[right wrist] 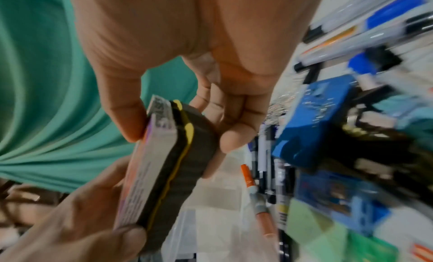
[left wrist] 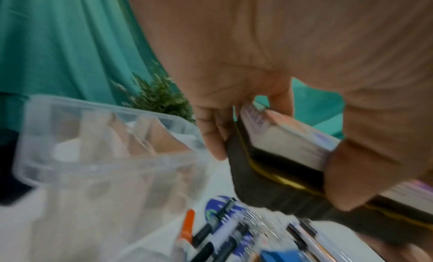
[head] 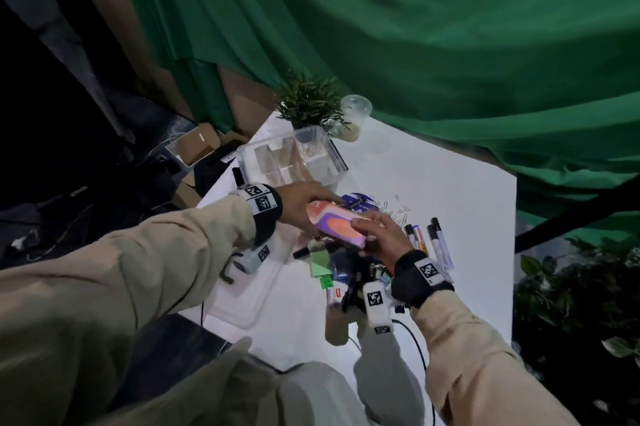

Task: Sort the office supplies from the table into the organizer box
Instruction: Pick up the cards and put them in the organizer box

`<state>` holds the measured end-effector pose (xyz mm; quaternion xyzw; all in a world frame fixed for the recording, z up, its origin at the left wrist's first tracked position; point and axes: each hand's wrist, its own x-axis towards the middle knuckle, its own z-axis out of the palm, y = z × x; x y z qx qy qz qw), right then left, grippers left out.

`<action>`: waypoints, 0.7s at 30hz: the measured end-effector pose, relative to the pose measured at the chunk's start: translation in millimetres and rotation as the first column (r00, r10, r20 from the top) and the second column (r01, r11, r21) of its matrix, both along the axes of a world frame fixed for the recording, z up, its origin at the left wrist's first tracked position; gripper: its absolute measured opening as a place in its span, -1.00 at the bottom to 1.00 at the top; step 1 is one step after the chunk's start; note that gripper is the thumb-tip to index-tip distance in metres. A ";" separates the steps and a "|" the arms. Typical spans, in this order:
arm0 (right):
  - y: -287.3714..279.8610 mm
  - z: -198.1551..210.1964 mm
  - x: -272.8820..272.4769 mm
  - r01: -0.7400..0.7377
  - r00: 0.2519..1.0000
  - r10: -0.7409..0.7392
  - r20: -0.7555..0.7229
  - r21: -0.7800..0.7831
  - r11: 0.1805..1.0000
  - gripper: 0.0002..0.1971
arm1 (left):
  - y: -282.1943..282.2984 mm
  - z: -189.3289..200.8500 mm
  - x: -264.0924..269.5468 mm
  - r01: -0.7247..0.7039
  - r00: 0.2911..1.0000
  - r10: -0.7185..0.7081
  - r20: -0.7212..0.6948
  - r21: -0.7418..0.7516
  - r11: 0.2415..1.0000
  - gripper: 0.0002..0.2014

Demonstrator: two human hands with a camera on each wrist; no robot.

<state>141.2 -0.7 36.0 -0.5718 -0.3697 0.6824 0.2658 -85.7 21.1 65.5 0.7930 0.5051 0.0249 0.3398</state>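
Note:
A whiteboard eraser (head: pixel 334 224) with a purple-and-orange top, black felt and a yellow stripe is held above the table's pile. My left hand (head: pixel 304 203) grips its far end and my right hand (head: pixel 381 235) grips its near end. In the left wrist view my left hand (left wrist: pixel 276 160) pinches the eraser (left wrist: pixel 288 142) between thumb and fingers. In the right wrist view my right hand (right wrist: pixel 178 129) does the same to the eraser (right wrist: pixel 178 164). The clear organizer box (head: pixel 332 148) with cardboard dividers stands just behind, also visible as the organizer box (left wrist: pixel 105 106).
Markers (head: pixel 429 238), paper clips (head: pixel 398 209), green sticky notes (head: pixel 320 261) and a blue box (right wrist: pixel 311 121) lie under and beside the hands. An orange marker (right wrist: pixel 255 197) lies near the box. A potted plant (head: pixel 308 103) and a plastic cup (head: pixel 355 113) stand at the table's back.

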 end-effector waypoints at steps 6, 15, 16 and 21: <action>36.3 22.6 -94.6 -0.225 0.960 0.195 0.200 0.145 0.963 -0.48 | 27.5 11.3 -90.8 -0.314 0.949 0.302 0.094 0.182 0.932 -0.12; 71.5 16.3 -211.6 -0.575 0.504 0.085 0.859 0.260 0.776 -0.21 | 43.5 -34.0 -161.4 -0.328 0.906 0.367 -0.212 0.198 0.924 -0.20; 75.2 10.0 -221.8 -0.614 0.454 0.061 0.889 0.262 0.744 -0.21 | 44.3 -37.2 -165.9 -0.277 0.914 0.321 -0.247 0.197 0.940 -0.15; 86.0 -13.6 -245.9 -0.715 0.324 0.043 0.945 0.215 0.665 -0.46 | 44.3 -51.1 -180.5 -0.194 0.918 0.250 -0.307 0.202 0.960 -0.06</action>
